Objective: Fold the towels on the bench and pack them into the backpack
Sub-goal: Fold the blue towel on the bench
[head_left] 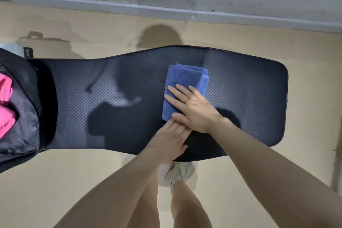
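A folded blue towel (182, 79) lies on the black padded bench (111, 102), right of its middle. My right hand (192, 105) lies flat on the towel's near half with straight fingers. My left hand (171, 137) rests flat on the bench at the towel's near corner, its fingertips tucked under my right hand. A black backpack (22, 116) stands open at the bench's left end, with pink towels (5, 102) inside it.
A tan floor surrounds the bench. A grey wall with a ledge runs along the far side. My legs and a white shoe (178, 174) stand at the bench's near edge. The bench's right end bears nothing.
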A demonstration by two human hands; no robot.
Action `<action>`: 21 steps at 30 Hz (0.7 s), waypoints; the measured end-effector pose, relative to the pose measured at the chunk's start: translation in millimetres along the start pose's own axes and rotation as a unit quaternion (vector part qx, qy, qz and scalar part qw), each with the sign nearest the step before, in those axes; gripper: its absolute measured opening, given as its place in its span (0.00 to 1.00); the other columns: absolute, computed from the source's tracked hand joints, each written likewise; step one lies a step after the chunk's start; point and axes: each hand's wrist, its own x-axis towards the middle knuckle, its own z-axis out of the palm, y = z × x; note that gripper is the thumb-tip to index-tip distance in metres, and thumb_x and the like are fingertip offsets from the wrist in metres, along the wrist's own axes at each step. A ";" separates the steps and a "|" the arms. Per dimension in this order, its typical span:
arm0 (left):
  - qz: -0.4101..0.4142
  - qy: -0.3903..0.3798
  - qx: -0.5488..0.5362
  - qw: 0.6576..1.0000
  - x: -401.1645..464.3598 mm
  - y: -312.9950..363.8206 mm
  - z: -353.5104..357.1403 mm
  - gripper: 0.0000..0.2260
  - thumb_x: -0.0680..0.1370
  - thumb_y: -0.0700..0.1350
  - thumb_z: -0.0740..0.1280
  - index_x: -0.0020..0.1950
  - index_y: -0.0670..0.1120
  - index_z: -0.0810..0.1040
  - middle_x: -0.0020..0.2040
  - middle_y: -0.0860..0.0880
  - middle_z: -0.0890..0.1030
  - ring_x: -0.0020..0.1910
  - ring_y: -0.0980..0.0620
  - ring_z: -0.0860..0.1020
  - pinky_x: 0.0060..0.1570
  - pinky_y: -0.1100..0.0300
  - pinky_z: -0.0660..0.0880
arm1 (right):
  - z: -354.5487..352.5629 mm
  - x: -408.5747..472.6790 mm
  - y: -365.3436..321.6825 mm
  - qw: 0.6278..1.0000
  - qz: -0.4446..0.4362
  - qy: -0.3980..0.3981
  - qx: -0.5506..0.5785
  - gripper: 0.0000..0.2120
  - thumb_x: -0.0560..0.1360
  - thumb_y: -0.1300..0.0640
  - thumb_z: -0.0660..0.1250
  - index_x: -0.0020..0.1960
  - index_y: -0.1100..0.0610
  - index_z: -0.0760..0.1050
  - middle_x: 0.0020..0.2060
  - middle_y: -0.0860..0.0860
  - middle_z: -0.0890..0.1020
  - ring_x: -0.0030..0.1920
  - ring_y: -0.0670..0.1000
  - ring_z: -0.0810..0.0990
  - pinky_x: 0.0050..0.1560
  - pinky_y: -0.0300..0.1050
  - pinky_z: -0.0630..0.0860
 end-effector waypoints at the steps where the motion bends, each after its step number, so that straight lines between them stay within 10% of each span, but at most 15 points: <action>1: 0.006 0.007 -0.006 1.000 0.6 -2.7 3.1 0.33 0.62 0.58 0.73 0.63 0.43 0.76 0.59 0.45 0.80 0.61 0.47 0.76 0.67 0.52 0.65 | -1.0 6.4 5.4 1.000 0.001 0.000 -0.013 0.33 0.73 0.38 0.38 0.76 0.49 0.49 0.76 0.48 0.49 0.76 0.51 0.46 0.71 0.46 0.35; 11: 0.045 0.053 0.041 0.997 0.3 -18.4 22.3 0.37 0.68 0.54 0.70 0.72 0.42 0.62 0.72 0.45 0.66 0.71 0.48 0.65 0.70 0.53 0.53 | -36.1 51.4 46.3 0.990 0.127 0.019 -0.053 0.24 0.80 0.43 0.44 0.75 0.42 0.46 0.77 0.46 0.45 0.76 0.53 0.39 0.72 0.57 0.34; 21: 0.045 0.118 -0.029 0.992 -15.5 -36.1 10.7 0.17 0.72 0.46 0.62 0.60 0.45 0.76 0.64 0.44 0.76 0.63 0.47 0.75 0.67 0.52 0.59 | -8.8 2.9 36.8 0.969 0.218 0.116 0.007 0.30 0.78 0.53 0.59 0.76 0.57 0.51 0.76 0.59 0.51 0.74 0.61 0.54 0.73 0.57 0.55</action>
